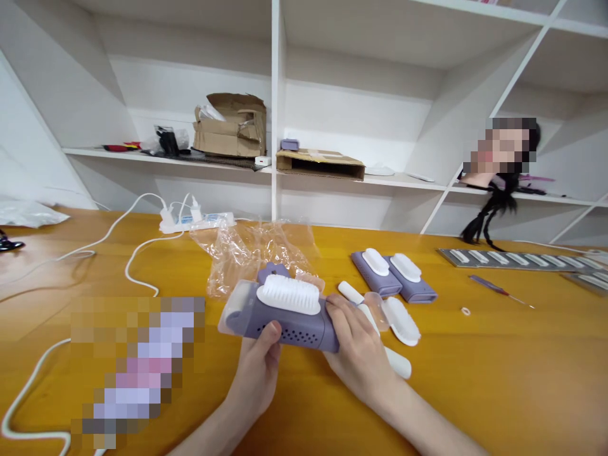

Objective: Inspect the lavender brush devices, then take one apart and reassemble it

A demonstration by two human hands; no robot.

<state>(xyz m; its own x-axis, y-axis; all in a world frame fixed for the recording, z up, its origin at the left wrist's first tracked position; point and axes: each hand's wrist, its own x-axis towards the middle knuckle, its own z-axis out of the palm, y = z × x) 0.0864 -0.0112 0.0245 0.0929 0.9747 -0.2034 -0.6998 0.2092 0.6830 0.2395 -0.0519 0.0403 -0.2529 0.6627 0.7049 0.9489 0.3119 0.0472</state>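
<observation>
Both my hands hold a purple plastic housing point(298, 329) with rows of small holes in its front side. A white bristled brush piece point(291, 294) sits on top of it. My left hand point(261, 358) grips it from below, thumb pressed on the perforated side. Round the right end close the fingers of my right hand point(349, 335). Clear film point(230, 310) shows at the housing's left end. A small purple part point(273, 271) peeks out behind. Beside my right hand lie a loose white brush piece point(401, 321) and white rounded pieces point(398, 363), partly hidden.
Two purple housings with white brush pieces point(375, 272) lie beyond my right hand. Crumpled clear plastic point(237, 253) spreads behind the held housing. A screwdriver point(494, 286), small ring point(466, 311) and tray of white pieces point(498, 258) lie right; a power strip point(209, 221) and cables left.
</observation>
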